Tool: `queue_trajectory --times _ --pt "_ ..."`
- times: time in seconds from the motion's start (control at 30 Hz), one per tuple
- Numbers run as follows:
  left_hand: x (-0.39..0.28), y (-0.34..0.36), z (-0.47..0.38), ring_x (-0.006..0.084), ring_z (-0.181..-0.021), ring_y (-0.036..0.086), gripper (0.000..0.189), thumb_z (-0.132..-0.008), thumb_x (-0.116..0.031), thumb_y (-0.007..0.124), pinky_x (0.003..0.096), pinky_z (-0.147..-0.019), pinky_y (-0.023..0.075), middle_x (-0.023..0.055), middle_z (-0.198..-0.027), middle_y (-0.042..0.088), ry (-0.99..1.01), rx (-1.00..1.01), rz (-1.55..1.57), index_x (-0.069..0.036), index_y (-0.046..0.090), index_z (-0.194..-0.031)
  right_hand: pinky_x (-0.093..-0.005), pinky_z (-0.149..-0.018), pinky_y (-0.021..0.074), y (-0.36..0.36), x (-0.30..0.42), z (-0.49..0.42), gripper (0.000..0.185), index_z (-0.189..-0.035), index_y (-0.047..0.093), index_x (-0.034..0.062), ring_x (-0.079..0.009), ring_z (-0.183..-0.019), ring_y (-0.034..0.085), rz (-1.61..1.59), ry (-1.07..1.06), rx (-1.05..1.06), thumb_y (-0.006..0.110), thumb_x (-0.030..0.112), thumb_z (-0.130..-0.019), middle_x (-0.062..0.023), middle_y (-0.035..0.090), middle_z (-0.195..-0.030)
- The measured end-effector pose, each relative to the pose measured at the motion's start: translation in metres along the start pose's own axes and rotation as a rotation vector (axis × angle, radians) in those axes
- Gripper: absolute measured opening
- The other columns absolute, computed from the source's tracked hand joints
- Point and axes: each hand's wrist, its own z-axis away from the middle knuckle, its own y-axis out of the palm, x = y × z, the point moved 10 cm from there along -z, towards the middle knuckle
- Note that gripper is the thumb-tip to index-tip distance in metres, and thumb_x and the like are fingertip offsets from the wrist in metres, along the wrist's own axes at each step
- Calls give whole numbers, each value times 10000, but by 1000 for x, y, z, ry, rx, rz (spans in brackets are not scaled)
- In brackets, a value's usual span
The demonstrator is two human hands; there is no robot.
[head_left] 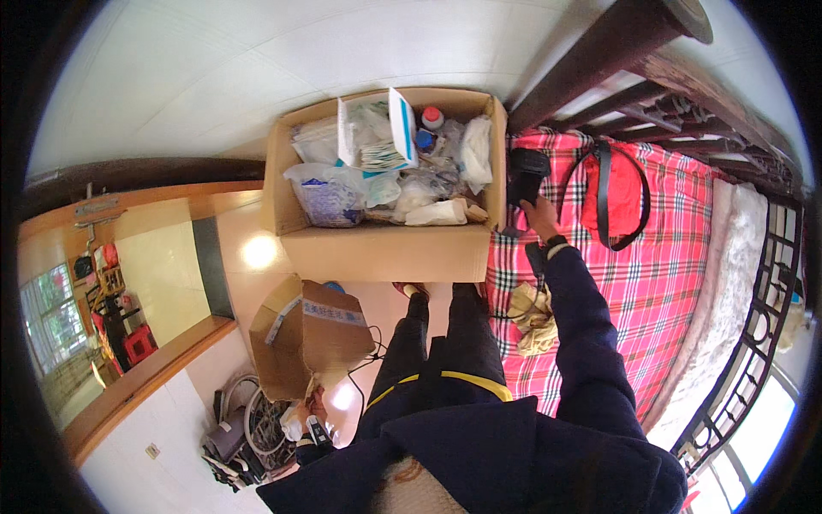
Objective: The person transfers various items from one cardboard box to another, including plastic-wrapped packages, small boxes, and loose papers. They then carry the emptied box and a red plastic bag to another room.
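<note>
My right hand (543,218) reaches onto the bed at the right, its fingers closed at the lower end of a black object (529,175) whose exact kind is unclear. Low on the left, my left hand (314,406) grips the lower edge of an opened cardboard box (334,324), which has printed tape on it. White plastic (294,421) shows beside that hand. Before me stands a large open carton (385,252). It holds plastic bags (331,202), an open white box (403,128) of flat packets, a red-capped bottle (432,118) and white packages (476,153).
Red plaid bedding (668,238) carries a black strap (603,193), a red cloth (603,215) and a beige cloth (532,315). Dark wooden bed rails (591,64) rise at upper right. A folded wheelchair (257,417) stands at lower left; a black cable (369,360) hangs near my legs.
</note>
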Motion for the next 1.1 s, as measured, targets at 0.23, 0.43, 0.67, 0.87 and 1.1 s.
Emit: queue_trajectory --times 0.23,0.43,0.67,0.87,1.1 --pt "37 -24 -10 362 -1014 530 417 -882 -163 342 330 -744 555 280 -1100 511 47 -182 483 162 406 -1135 -480 -624 429 -135 20 58 351 -843 532 -16 -415 -727 550 125 -26 -323 530 334 -824 -241 568 -785" --pt "45 -3 -5 363 -1026 525 400 -878 -157 393 339 -732 559 247 -1120 518 -28 -135 570 120 407 -1166 -391 -658 465 -226 171 82 210 -941 565 17 -328 -805 566 153 -525 -387 559 170 -798 -149 572 -887" --pt "44 -16 0 343 -1033 525 387 -895 -179 381 335 -723 560 219 -1139 522 8 -228 548 80 429 -1178 -367 -590 452 -72 353 99 69 -704 567 77 -233 -756 538 324 -1172 25 545 143 -710 -77 498 -741" --pt "42 -2 17 355 -1219 335 434 -876 -140 375 339 -890 485 243 -1279 382 -254 371 852 112 353 -1229 -379 -654 475 22 364 84 180 -871 594 46 -286 -779 595 456 -1209 275 550 142 -725 -155 596 -888" --pt "48 -64 -1 343 -1137 439 419 -880 -131 373 325 -827 522 253 -1251 407 -58 -322 726 126 363 -1211 -314 -617 475 -136 164 77 198 -950 588 31 -263 -721 612 -282 -541 137 543 168 -814 -141 613 -801"
